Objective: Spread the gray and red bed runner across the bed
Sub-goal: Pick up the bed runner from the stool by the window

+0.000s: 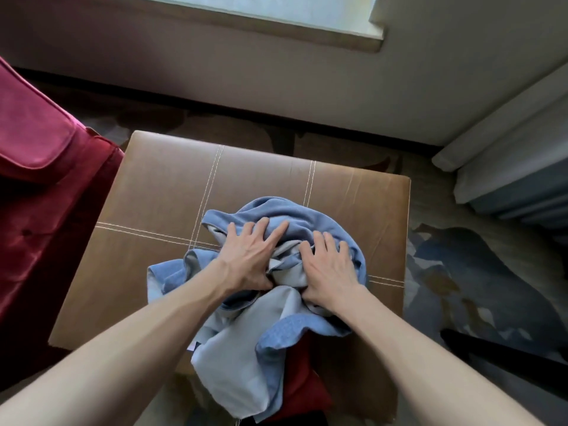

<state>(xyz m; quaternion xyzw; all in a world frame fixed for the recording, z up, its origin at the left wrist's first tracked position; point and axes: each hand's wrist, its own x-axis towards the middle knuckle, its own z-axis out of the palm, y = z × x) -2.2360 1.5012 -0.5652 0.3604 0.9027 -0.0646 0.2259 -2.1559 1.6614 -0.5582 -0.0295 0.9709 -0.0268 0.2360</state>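
The bed runner lies bunched in a heap on a brown leather ottoman. It shows blue-gray fabric, a pale gray lining and a red part hanging at the near edge. My left hand presses on the top of the heap with fingers spread and the thumb tucked into a fold. My right hand rests palm down on the heap's right side, fingertips curled into the cloth. No bed is in view.
A red velvet armchair stands close on the left of the ottoman. A wall with a window sill lies ahead. Pale curtains hang at the right. Patterned carpet covers the floor.
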